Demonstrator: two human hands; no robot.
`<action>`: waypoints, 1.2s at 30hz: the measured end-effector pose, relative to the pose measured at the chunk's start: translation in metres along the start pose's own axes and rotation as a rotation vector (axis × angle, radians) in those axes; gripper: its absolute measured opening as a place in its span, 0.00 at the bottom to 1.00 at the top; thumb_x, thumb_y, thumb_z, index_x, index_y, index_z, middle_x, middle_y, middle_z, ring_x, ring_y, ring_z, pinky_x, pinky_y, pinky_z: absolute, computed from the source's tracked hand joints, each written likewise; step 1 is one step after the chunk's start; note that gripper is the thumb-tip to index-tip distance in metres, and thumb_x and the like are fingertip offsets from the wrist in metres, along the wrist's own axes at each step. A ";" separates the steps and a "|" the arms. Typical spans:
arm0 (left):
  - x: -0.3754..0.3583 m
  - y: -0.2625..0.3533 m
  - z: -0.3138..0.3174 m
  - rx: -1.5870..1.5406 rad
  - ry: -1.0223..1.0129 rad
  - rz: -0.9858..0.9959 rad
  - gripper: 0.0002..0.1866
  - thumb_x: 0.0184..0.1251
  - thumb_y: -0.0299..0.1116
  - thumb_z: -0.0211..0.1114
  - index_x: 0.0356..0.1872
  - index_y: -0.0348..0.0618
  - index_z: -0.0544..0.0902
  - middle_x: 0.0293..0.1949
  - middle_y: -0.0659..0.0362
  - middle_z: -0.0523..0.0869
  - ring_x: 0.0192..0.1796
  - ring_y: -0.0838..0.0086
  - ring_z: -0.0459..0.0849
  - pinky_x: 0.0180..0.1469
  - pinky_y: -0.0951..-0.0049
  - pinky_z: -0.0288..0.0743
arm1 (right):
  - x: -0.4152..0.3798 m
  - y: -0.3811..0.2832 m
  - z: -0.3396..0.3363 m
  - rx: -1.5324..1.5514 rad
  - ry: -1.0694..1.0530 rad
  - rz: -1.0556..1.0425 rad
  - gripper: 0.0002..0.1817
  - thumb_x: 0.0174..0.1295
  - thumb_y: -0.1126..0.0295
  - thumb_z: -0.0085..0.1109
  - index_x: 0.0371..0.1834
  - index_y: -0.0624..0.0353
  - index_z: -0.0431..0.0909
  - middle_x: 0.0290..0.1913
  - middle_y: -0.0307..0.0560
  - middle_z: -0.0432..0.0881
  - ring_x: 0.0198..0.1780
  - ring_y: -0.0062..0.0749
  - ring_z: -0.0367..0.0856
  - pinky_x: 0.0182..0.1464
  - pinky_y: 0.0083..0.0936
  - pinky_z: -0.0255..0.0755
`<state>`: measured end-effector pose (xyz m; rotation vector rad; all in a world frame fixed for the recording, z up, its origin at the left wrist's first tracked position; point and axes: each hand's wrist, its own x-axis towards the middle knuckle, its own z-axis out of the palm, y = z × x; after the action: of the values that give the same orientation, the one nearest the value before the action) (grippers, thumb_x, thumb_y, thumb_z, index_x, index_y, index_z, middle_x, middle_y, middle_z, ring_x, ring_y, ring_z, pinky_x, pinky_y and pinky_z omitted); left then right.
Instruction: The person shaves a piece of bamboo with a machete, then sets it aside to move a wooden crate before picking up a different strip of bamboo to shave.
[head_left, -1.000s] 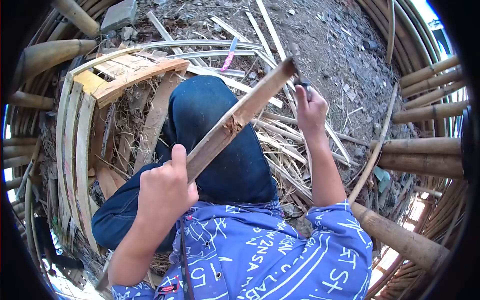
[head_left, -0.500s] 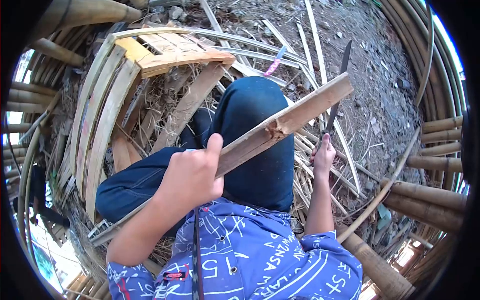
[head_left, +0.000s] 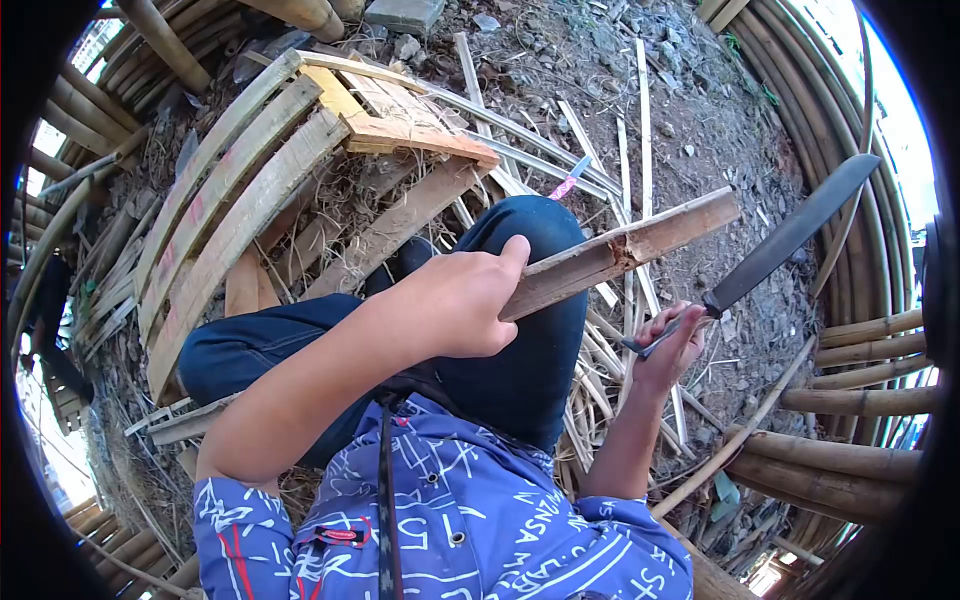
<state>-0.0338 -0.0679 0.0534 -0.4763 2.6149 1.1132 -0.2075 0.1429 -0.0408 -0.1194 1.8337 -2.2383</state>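
Okay, left hand's (head_left: 460, 303) grip clamped on split bamboo strip (head_left: 675, 230), long axis slanting forward-right; right hand (head_left: 672, 347), nearer far end, clamps machete (head_left: 790, 238), blade clear of strip.

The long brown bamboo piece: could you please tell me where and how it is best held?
Hold the bamboo piece probably by its near end, from the left, where the left hand has its grip: it slants away rightward, leaving this end farthest from the broad dark-bladed knife in the right hand. The rough brown patch looks a poorer hold.
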 end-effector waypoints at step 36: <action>-0.004 -0.010 0.033 -0.729 -0.163 -0.171 0.17 0.77 0.41 0.50 0.31 0.40 0.74 0.17 0.67 0.72 0.16 0.86 0.69 0.19 0.83 0.63 | -0.030 -0.052 0.014 -0.941 -0.423 -0.338 0.24 0.60 0.49 0.65 0.27 0.63 0.78 0.15 0.49 0.73 0.17 0.36 0.74 0.23 0.30 0.66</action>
<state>-0.0222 -0.0500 0.0263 -0.6919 1.9210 1.9294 -0.1823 0.1460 0.0155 -1.0275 2.5287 -1.1506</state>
